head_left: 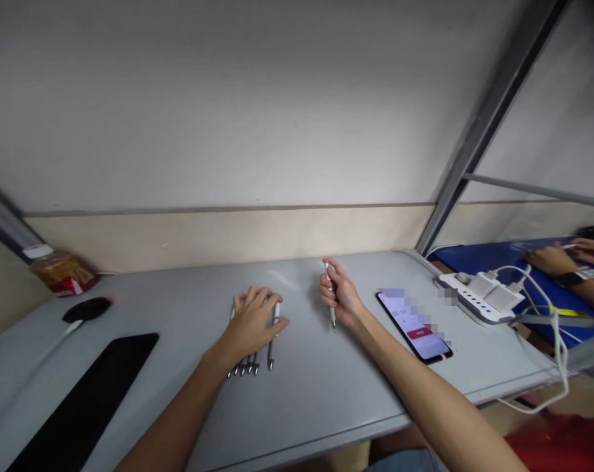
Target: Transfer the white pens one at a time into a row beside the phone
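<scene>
My right hand (340, 295) is wrapped round a white pen (332, 314), held upright with its metal tip pointing down and the thumb near its top end. Palm down, my left hand (252, 321) spreads its fingers over a row of several pens (249, 364) on the grey desk. Their metallic ends stick out below the palm, while most of their length is hidden. One pen (271, 357) lies a little apart at the right of the row, beneath the thumb; whether the thumb presses on it I cannot tell.
A phone (415, 328) with a lit screen lies right of my right forearm, near a power strip (478, 298) with white cables. On the left are a black mat (90, 393), a round black object (87, 309) and a bottle (63, 272). Another person's hands (553, 260) work at a blue table.
</scene>
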A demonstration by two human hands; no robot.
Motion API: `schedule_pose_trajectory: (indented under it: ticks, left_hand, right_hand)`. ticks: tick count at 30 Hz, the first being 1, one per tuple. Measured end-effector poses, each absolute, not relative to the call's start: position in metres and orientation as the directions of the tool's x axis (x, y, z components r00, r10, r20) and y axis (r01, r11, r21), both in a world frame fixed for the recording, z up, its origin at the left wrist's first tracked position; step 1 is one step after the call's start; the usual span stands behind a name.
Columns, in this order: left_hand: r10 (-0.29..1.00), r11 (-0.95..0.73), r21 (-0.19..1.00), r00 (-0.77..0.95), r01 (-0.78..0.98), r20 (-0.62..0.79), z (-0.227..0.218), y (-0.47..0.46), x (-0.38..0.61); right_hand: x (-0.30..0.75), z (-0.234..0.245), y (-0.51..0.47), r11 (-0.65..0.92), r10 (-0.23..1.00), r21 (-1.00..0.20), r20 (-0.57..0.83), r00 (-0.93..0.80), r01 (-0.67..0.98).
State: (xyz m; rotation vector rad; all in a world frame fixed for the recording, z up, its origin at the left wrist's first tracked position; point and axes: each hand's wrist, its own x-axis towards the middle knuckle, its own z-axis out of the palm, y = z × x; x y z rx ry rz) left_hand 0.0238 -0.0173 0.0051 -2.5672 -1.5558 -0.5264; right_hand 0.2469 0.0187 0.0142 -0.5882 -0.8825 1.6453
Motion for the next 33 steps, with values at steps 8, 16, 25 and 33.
schedule_pose_trajectory:
  ticks: [8,16,25,33]
  left_hand:
    - [0.852,-0.461,0.119,0.401,0.879,0.337,0.007,-0.019,0.025]
    - [0.839,-0.48,0.114,0.417,0.87,0.351,0.01,-0.021,0.026]
    - [0.843,-0.504,0.18,0.437,0.845,0.314,0.012,-0.023,0.028]
    - [0.853,-0.498,0.174,0.444,0.849,0.274,0.009,-0.023,0.032]
  right_hand:
    - [0.246,0.014,0.018,-0.113,0.97,-0.812,0.035,-0.242,-0.572]
    - [0.243,0.006,0.02,-0.094,0.969,-0.947,-0.017,-0.245,-0.307]
    - [0.253,0.003,0.023,0.151,0.988,-0.639,0.107,-0.107,0.754]
    - [0.263,0.008,0.02,0.033,0.999,-0.488,0.014,-0.03,0.872]
